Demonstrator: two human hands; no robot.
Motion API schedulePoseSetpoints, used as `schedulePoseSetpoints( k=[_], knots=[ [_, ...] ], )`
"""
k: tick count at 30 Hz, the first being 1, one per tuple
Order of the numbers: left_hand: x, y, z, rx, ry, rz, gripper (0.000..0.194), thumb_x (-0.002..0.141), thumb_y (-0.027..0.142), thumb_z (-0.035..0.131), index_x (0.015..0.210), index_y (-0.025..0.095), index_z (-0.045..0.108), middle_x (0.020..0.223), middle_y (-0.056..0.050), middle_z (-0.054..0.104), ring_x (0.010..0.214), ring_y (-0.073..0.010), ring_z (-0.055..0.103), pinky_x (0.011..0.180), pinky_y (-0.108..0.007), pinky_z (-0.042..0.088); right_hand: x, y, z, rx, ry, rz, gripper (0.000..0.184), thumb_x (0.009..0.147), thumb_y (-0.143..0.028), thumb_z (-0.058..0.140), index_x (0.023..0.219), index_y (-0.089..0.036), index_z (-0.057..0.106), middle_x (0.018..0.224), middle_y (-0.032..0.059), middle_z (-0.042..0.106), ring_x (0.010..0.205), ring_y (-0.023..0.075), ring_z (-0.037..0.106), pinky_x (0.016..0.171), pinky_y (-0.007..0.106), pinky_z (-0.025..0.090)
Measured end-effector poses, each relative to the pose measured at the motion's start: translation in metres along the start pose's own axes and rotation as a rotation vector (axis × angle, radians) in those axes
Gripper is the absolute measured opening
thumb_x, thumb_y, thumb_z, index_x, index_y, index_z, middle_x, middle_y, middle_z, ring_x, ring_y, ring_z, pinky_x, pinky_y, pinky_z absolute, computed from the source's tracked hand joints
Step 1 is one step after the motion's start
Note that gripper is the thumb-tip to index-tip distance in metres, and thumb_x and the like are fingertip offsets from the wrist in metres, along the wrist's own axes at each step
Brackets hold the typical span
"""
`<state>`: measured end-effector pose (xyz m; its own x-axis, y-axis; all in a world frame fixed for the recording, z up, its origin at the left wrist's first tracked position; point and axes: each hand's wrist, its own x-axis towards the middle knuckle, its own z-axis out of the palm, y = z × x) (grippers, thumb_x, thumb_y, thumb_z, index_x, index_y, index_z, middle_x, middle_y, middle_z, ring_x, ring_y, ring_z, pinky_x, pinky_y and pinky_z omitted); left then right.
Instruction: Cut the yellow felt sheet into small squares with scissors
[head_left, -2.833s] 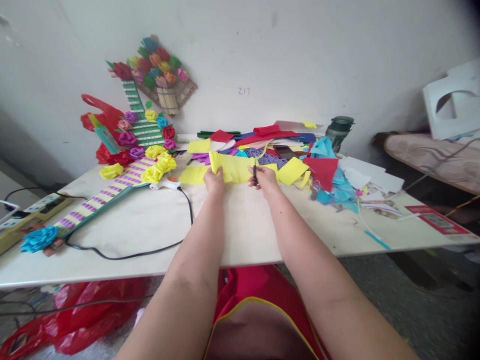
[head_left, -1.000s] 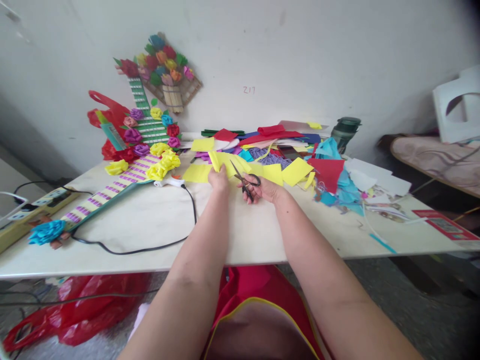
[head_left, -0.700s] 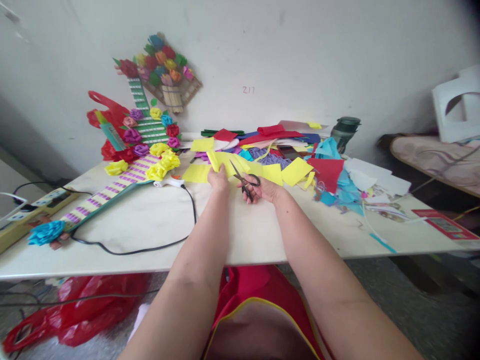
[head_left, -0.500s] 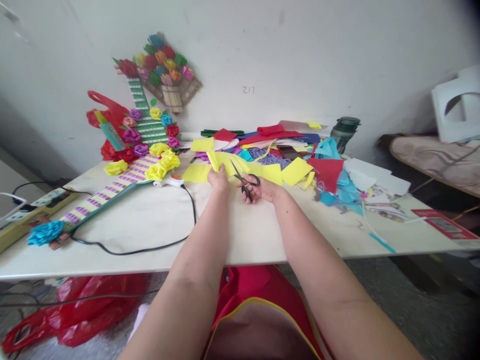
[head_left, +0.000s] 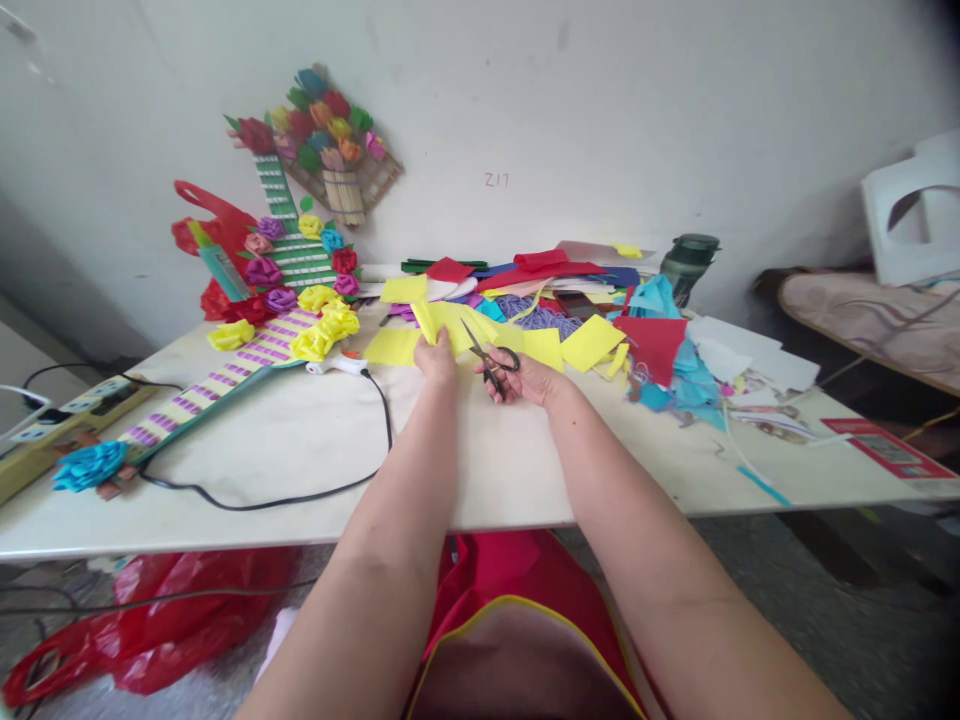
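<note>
My left hand pinches the near edge of a yellow paper sheet and holds it up off the white table. My right hand grips black scissors by their handles. The blades point up and left into the yellow sheet, just right of my left hand. More yellow paper pieces lie to the right.
A heap of coloured paper scraps covers the back right of the table. A glue gun with a black cord lies left of my hands. Paper-flower craft boards and a power strip sit at left. A dark green jar stands by the wall.
2.8 s ago the scissors stood upright in my right hand; they now lie tilted with blades in the yellow sheet. Over the last second both hands have barely moved.
</note>
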<state>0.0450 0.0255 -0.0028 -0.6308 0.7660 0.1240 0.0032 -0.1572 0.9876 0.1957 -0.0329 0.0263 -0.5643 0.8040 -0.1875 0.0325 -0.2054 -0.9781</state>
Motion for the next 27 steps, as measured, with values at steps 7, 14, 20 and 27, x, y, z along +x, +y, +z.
schedulePoseSetpoints(
  k=[7, 14, 20, 27],
  knots=[
    [-0.003, 0.004, 0.000, -0.049, 0.025, -0.017, 0.022, 0.074, 0.030, 0.056, 0.087, 0.012, 0.060, 0.084, -0.008, 0.065, 0.076, -0.0168, 0.062, 0.066, -0.025, 0.047, 0.001, 0.001, 0.001, 0.007, 0.015, 0.003, 0.041, 0.085, -0.052, 0.040, 0.092, -0.014, 0.056, 0.055, -0.0003, 0.056, 0.041, 0.0086, 0.051, 0.034, 0.017, 0.033],
    [-0.002, 0.003, 0.001, -0.064, 0.063, -0.009, 0.019, 0.074, 0.028, 0.057, 0.085, 0.012, 0.061, 0.082, -0.008, 0.065, 0.076, -0.0168, 0.062, 0.068, -0.026, 0.047, 0.002, 0.001, 0.004, -0.015, 0.039, 0.004, 0.041, 0.084, -0.051, 0.042, 0.093, -0.014, 0.056, 0.056, 0.0000, 0.056, 0.041, 0.0088, 0.050, 0.034, 0.018, 0.032],
    [0.002, -0.004, 0.003, -0.077, 0.062, 0.018, 0.021, 0.073, 0.030, 0.057, 0.085, 0.013, 0.061, 0.081, -0.008, 0.065, 0.075, -0.0174, 0.062, 0.068, -0.027, 0.047, 0.001, 0.002, 0.005, -0.019, 0.069, -0.001, 0.040, 0.084, -0.051, 0.044, 0.091, -0.013, 0.056, 0.054, -0.0013, 0.053, 0.039, 0.0075, 0.048, 0.032, 0.017, 0.029],
    [0.003, -0.004, 0.003, -0.046, 0.078, 0.023, 0.023, 0.073, 0.030, 0.056, 0.086, 0.013, 0.061, 0.080, -0.007, 0.065, 0.075, -0.0173, 0.062, 0.067, -0.026, 0.047, 0.001, 0.002, 0.006, -0.024, 0.091, 0.003, 0.039, 0.084, -0.050, 0.045, 0.090, -0.013, 0.056, 0.054, -0.0017, 0.052, 0.038, 0.0066, 0.047, 0.032, 0.017, 0.027]
  ],
)
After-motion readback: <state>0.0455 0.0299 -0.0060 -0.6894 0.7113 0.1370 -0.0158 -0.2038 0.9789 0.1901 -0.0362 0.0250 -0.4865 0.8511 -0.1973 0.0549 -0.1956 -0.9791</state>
